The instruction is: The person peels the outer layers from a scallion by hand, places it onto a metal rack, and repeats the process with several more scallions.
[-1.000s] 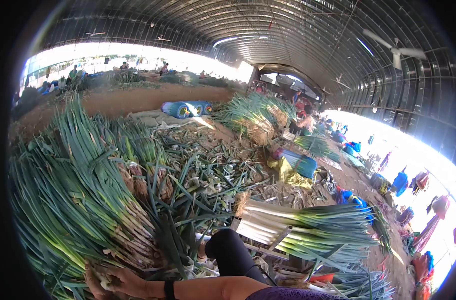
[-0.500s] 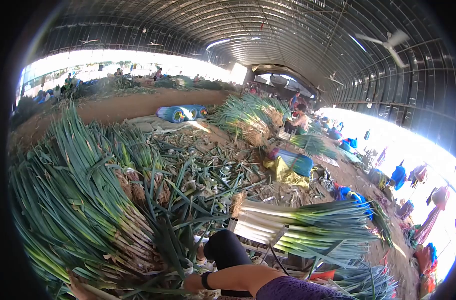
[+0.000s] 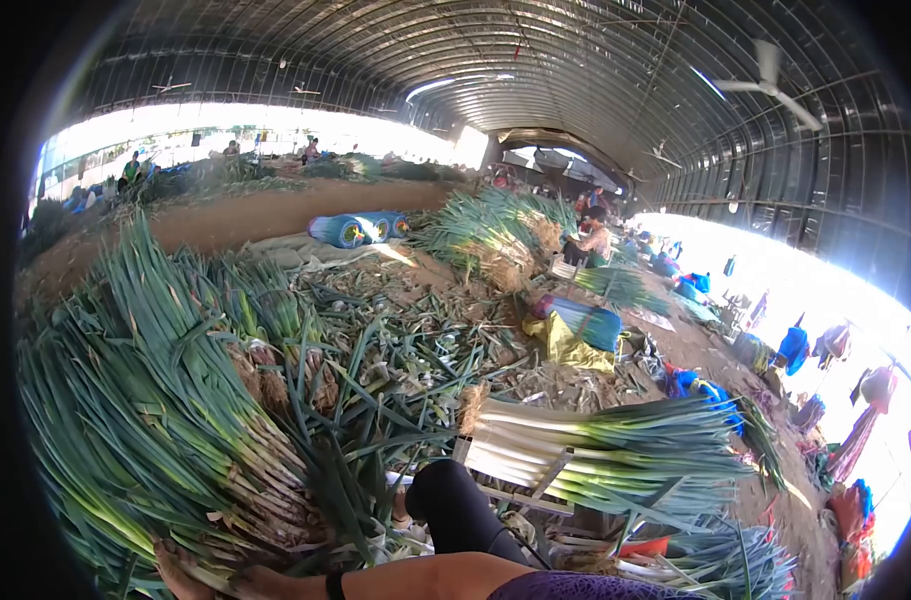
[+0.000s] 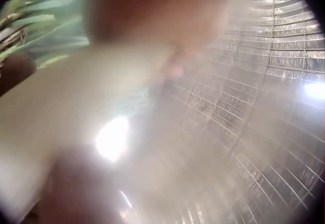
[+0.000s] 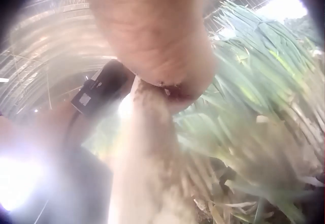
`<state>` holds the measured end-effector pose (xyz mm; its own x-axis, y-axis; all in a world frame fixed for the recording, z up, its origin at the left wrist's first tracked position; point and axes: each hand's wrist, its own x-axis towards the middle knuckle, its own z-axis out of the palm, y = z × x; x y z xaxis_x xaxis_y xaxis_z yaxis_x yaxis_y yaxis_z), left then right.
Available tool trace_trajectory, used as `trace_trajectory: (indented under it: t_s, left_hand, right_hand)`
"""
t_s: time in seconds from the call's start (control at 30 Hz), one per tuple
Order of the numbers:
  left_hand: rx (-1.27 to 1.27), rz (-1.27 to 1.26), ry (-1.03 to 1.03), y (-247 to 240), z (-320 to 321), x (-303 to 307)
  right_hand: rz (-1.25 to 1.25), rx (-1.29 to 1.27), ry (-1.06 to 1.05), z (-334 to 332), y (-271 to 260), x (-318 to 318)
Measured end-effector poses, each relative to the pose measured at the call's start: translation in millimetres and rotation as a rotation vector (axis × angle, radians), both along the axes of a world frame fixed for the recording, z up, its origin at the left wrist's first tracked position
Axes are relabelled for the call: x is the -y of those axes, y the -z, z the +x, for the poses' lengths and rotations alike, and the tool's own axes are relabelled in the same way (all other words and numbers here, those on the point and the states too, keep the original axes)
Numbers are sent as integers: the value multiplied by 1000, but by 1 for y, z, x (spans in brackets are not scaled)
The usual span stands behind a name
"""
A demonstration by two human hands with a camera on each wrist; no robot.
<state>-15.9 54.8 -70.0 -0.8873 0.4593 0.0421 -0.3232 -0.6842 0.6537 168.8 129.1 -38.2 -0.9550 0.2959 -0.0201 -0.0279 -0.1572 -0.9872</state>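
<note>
At the bottom left of the head view, my left hand point(image 3: 178, 574) and right hand point(image 3: 265, 582) are close together beside a big heap of leeks point(image 3: 175, 400). Across the left wrist view runs the thick pale stem of a leek point(image 4: 76, 92), gripped by my left fingers, which are blurred and close to the lens. My right thumb point(image 5: 152, 36) presses on a pale leek stalk point(image 5: 144, 153) in the right wrist view, pinching it. A black wrist camera point(image 5: 101, 86) on the other arm shows behind. The frame's lower edge partly cuts off both hands in the head view.
Right of my dark-clad knee point(image 3: 450, 500), white-stemmed leeks point(image 3: 595, 440) lie on a low wooden rack point(image 3: 545, 480). Leaf trimmings point(image 3: 405, 350) cover the ground ahead. Further off are wrapped bundles point(image 3: 360, 230), a yellow sack point(image 3: 565, 340) and a seated person point(image 3: 590, 240).
My right hand drew back rightward from the left hand half a second ago, then returned left beside it. The left hand stayed near the heap. The head view has shifted slightly.
</note>
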Motion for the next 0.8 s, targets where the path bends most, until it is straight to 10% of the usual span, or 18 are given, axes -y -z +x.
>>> trace_trajectory:
  t_s: [0.8]
  left_hand:
    - [22,-52,17,-30,36,-10]
  right_hand:
    - [-14,-62,116,9,5,-14]
